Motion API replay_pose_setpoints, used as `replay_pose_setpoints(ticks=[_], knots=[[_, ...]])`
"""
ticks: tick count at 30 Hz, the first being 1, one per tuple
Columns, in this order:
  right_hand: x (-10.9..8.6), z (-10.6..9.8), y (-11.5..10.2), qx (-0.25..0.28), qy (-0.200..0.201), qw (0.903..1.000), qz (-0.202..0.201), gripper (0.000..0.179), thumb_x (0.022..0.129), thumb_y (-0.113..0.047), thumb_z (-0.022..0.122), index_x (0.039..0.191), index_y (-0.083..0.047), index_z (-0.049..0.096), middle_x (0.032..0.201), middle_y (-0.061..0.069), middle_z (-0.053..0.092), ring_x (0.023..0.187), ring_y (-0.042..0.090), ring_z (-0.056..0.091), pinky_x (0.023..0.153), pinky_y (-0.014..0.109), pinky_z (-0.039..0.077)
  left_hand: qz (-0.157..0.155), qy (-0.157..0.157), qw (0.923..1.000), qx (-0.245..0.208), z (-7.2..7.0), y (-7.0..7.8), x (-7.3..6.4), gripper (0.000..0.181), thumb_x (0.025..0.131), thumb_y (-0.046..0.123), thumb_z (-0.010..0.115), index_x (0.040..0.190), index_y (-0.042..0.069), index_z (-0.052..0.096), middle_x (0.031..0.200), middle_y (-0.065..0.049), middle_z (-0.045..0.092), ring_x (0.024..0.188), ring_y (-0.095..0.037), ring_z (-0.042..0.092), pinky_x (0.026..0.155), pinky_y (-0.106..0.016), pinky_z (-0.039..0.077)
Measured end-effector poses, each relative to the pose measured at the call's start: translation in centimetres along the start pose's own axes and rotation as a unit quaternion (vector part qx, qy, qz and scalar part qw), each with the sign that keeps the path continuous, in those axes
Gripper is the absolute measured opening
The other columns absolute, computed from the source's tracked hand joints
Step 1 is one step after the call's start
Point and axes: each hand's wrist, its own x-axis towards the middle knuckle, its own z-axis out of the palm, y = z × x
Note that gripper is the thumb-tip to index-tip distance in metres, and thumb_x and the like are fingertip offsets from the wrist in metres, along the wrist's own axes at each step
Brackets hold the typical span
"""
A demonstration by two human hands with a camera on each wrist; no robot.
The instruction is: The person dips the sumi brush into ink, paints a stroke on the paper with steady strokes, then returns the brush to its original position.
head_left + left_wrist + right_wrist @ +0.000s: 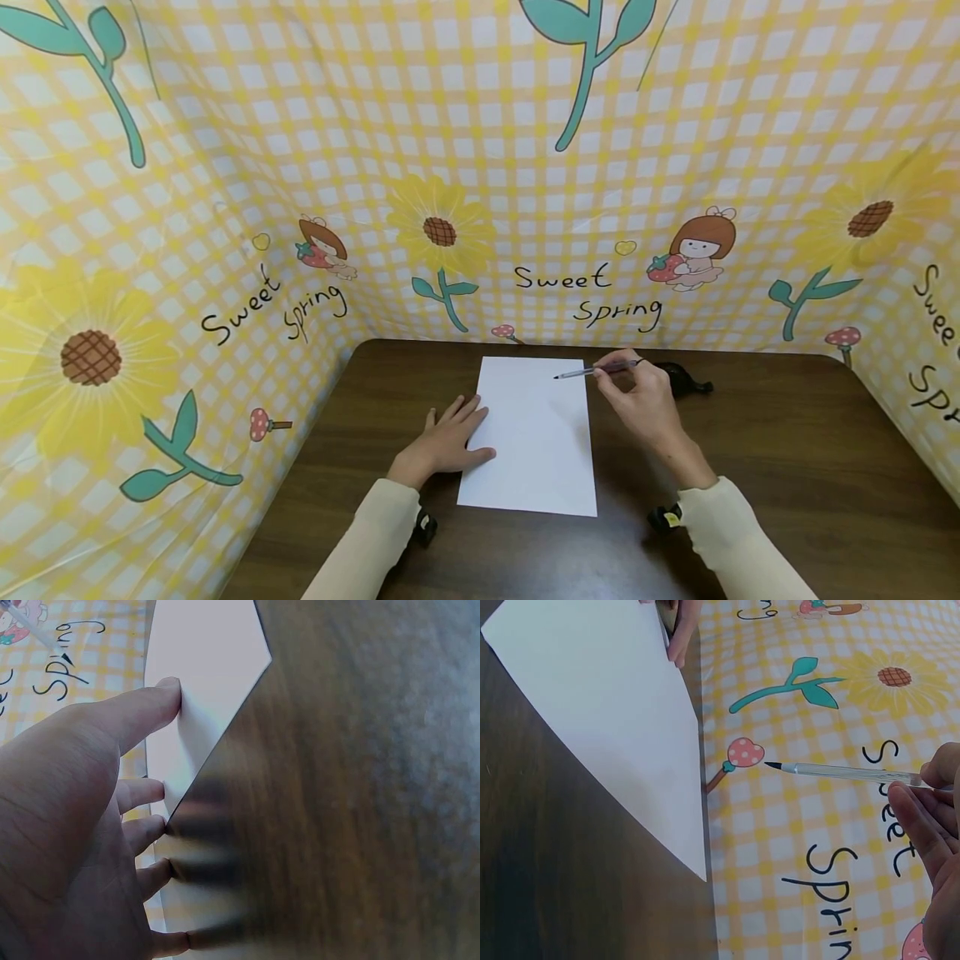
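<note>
Cream sleeves (367, 533) extend from the near side over a dark, wood-grained table (787, 467). The left hand (442, 442), fingers spread, rests at the left edge of smooth, rectangular white paper (532, 450). Above its far right, the right hand (651, 404) pinches a slim, clear-barrelled pen (576, 374), long axis left to right, dark tip leftward. Just right sits a black, narrow-ended object (678, 380).

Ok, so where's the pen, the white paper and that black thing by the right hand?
Pen (847, 772): right wrist view, on its clear barrel.
White paper (529, 440): head view, near its middle.
Black thing (683, 382): head view, on its wider part.
</note>
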Motion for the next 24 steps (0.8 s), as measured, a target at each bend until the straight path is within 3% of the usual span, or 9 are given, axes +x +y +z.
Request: replay_pose_setpoints(ticks=[5,14,24], knots=[[-0.2,0.7,0.0,0.003,-0.002,1.0000,0.000,0.014,0.093,0.001,0.079,0.104,-0.003,0.071,0.096,0.007,0.078,0.088,0.022,0.077,0.078,0.028,0.063,0.002,-0.001,1.0000,0.003,0.0,0.0,0.0,0.083,0.103,0.060,0.060,0.170,0.020,0.032,0.181,-0.004,0.016,0.168,-0.036,0.010,0.126,-0.078,0.008],[-0.4,2.0,-0.3,0.023,-0.009,0.9996,0.014,0.012,0.094,0.000,0.079,0.102,-0.003,0.072,0.096,0.008,0.077,0.086,0.022,0.077,0.076,0.012,0.058,0.001,-0.003,1.0000,0.000,-0.1,0.1,0.0,0.083,0.103,0.060,0.061,0.169,0.019,0.032,0.181,-0.006,0.016,0.168,-0.036,0.010,0.125,-0.078,0.007],[-0.8,3.4,-0.5,0.042,-0.018,0.9987,0.024,0.010,0.094,-0.001,0.079,0.101,-0.004,0.072,0.095,0.007,0.077,0.083,0.020,0.078,0.068,0.031,0.064,-0.002,0.001,1.0000,-0.002,0.0,0.1,0.0,0.083,0.102,0.061,0.061,0.169,0.021,0.033,0.181,-0.003,0.016,0.168,-0.035,0.010,0.126,-0.077,0.007]])
